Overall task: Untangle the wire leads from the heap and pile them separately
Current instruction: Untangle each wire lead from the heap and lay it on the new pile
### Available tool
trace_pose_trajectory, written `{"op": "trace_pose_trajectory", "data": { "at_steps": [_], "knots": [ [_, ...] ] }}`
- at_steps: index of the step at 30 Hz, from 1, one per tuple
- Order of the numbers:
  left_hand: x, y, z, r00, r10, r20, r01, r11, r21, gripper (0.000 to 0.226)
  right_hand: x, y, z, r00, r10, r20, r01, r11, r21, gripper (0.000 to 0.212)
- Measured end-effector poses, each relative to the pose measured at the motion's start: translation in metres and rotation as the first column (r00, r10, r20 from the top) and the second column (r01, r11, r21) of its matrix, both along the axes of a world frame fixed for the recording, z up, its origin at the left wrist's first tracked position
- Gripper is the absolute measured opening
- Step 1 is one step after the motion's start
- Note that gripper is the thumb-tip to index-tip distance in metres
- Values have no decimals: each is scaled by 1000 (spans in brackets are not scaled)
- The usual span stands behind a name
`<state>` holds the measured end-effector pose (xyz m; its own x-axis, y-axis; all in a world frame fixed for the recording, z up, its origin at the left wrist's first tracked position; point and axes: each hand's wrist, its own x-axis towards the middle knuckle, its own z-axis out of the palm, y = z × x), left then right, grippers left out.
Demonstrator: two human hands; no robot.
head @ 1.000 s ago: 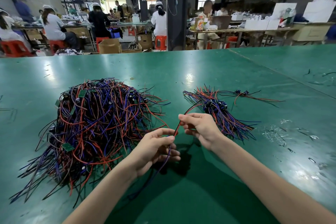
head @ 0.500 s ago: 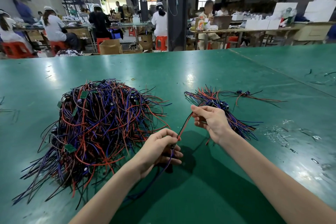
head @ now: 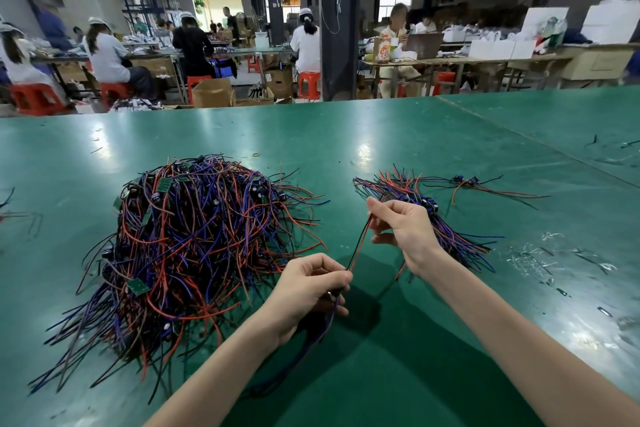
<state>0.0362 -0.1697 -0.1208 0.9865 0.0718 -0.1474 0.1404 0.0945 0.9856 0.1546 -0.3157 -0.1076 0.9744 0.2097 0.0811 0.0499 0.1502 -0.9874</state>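
So in the last second the right hand [head: 408, 229] has slid up and out toward 1 o'clock while the left hand [head: 308, 288] basically stayed put, and the red-and-black wire lead [head: 359, 244] now runs pulled straight between them, both hands pinching it between thumb and fingertips. The lead looks clear of the big heap [head: 194, 246] at 9 o'clock, with its purple tail hanging below the left hand. I'd say this one's untangled and about to go on the small sorted pile [head: 398, 187] at 1 o'clock on the green table [head: 346, 135], though the heap's still huge.

Heap [head: 194, 246] hides its lower leads.
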Motion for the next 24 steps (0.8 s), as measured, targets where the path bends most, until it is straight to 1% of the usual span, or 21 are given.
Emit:
{"op": "trace_pose_trajectory", "data": {
  "at_steps": [2, 3, 4, 6, 7, 8, 10, 13, 15, 17, 19, 22, 23, 24],
  "knots": [
    [0, 1, 2, 1000, 7, -14, -7, 1000, 10, 17, 1, 1, -1, 996, -23, 85, 29, 997, -67, 32],
    [0, 2, 3, 1000, 6, -24, -6, 1000, 16, 16, 1, 0, -1, 985, -38, 166, 62, 988, -140, 34],
    [-1, 2, 4, 999, 1, -36, 0, 1000, 24, 15, 1, 0, -2, 960, -44, 276, 115, 962, -246, 38],
    [-2, 2, 5, 998, -24, -63, 26, 999, 41, 12, -1, -2, -5, 871, 16, 492, 242, 857, -456, 44],
    [-3, 2, 4, 997, -35, -75, 39, 998, 48, 11, -1, -3, -6, 831, 51, 554, 284, 818, -500, 45],
    [-3, 2, 4, 996, -43, -82, 48, 997, 53, 10, -1, -4, -7, 805, 73, 589, 300, 806, -510, 44],
    [-3, 2, 4, 994, -55, -90, 60, 997, 52, 10, 0, -6, -9, 781, 80, 619, 311, 810, -497, 41],
    [-1, 2, 2, 994, -59, -88, 65, 995, 72, 9, 5, -3, -10, 787, 45, 615, 327, 816, -478, 37],
    [0, 0, 1, 996, -48, -72, 54, 994, 94, 10, 8, -2, -8, 844, -5, 537, 288, 848, -445, 33],
    [0, 0, -1, 999, -21, -48, 26, 993, 112, 15, 10, -5, -5, 926, -61, 374, 197, 920, -338, 36],
    [0, 0, 0, 1000, 0, -19, 2, 993, 115, 15, 10, -8, -3, 974, -92, 207, 137, 968, -209, 39],
    [0, 0, 5, 1000, -18, 21, 15, 995, 102, 12, 7, -6, 1, 997, -64, -46, 63, 998, -12, 36],
    [-1, 0, 6, 999, -29, 33, 25, 995, 99, 11, 7, -5, 4, 987, -21, -162, 35, 996, 81, 33],
    [-1, -1, 7, 998, -41, 48, 36, 994, 100, 11, 6, -5, 7, 955, 52, -291, 6, 980, 197, 31]
  ]
}}
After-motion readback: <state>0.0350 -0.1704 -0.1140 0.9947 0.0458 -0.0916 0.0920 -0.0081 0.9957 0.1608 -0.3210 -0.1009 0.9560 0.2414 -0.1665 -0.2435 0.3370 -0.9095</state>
